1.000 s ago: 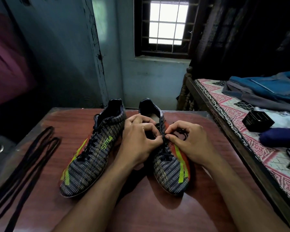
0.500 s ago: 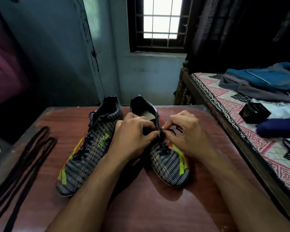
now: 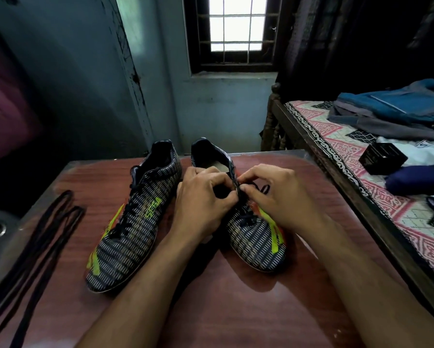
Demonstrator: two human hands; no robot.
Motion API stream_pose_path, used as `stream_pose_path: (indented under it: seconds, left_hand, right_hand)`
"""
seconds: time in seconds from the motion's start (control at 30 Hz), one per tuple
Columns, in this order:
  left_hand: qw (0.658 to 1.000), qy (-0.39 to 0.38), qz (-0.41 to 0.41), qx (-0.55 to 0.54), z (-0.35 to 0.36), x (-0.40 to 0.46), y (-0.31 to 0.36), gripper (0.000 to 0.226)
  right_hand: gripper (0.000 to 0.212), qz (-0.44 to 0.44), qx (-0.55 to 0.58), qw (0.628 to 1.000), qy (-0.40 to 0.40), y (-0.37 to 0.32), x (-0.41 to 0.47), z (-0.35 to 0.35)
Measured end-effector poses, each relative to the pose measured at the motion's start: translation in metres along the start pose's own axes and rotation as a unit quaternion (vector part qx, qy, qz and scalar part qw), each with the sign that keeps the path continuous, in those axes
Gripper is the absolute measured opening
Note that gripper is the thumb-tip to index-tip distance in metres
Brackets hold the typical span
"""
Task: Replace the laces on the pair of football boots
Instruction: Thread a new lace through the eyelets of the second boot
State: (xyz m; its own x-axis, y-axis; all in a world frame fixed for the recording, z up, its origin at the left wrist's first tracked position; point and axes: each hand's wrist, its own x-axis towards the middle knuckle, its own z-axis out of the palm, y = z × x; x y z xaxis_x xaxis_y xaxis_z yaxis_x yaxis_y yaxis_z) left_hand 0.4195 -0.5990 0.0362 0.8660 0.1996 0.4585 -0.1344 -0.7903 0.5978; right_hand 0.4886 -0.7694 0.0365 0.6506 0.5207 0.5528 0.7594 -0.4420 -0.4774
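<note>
Two dark football boots with pale dashes and yellow-green stripes lie side by side on a red-brown table [image 3: 236,317], toes toward me. The left boot [image 3: 133,229] still carries its black lace and is untouched. Over the right boot [image 3: 256,237] both hands work at the upper eyelets. My left hand [image 3: 200,204] curls over the tongue and pinches the black lace [image 3: 259,188] beside the eyelet edge. My right hand [image 3: 278,197] pinches the same lace from the other side, with a loop trailing right. The fingertips hide the eyelets.
Loose black spare laces [image 3: 35,249] lie stretched along the table's left edge. A bed [image 3: 336,151] with a patterned cover runs along the right, holding a small black box [image 3: 382,158] and folded clothes [image 3: 396,114]. A barred window [image 3: 236,23] is in the far wall.
Both hands stay on the right boot's lace, fingers shifting slightly at the top eyelets. The view has tilted down a little, so the boots sit lower on the table in frame.
</note>
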Motion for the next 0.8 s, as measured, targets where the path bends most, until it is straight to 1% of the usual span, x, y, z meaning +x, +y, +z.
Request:
stream_pose_path:
  seconds: [0.03, 0.13, 0.27, 0.37, 0.43, 0.53, 0.63, 0.7, 0.8]
  left_hand:
    - [1.0, 0.001, 0.003, -0.005, 0.0, 0.0, 0.0, 0.015]
    - [1.0, 0.008, 0.016, -0.007, -0.002, -0.001, 0.001, 0.014]
    - [0.999, 0.019, 0.044, -0.008, -0.003, -0.002, 0.003, 0.01]
    - [0.998, 0.016, 0.061, 0.008, -0.002, -0.001, 0.004, 0.009]
    - [0.998, 0.009, 0.065, 0.013, -0.002, -0.001, 0.005, 0.008]
    - [0.998, -0.01, 0.066, 0.014, -0.002, 0.0, 0.004, 0.007]
    - [0.998, -0.013, 0.058, 0.008, -0.002, 0.0, 0.003, 0.012]
    - [0.998, 0.002, 0.061, 0.016, -0.002, -0.001, 0.006, 0.011]
    - [0.995, 0.007, 0.089, 0.047, -0.001, -0.003, 0.006, 0.01]
  right_hand:
    - [0.007, 0.018, 0.02, 1.0, -0.006, -0.002, 0.0, -0.001]
    - [0.013, 0.078, 0.089, 0.993, -0.018, -0.005, 0.001, -0.005]
    - [0.015, 0.143, 0.24, 0.96, -0.017, -0.008, 0.002, -0.009]
    - [0.02, 0.172, 0.31, 0.935, -0.009, -0.009, 0.001, -0.01]
    - [0.025, 0.178, 0.334, 0.926, -0.008, -0.009, 0.001, -0.01]
    - [0.028, 0.167, 0.327, 0.93, -0.02, -0.008, 0.001, -0.011]
    - [0.034, 0.119, 0.299, 0.947, -0.02, -0.008, 0.002, -0.012]
    - [0.035, 0.081, 0.258, 0.963, -0.019, -0.01, 0.004, -0.012]
    - [0.032, 0.058, 0.158, 0.985, -0.024, -0.005, 0.001, -0.01]
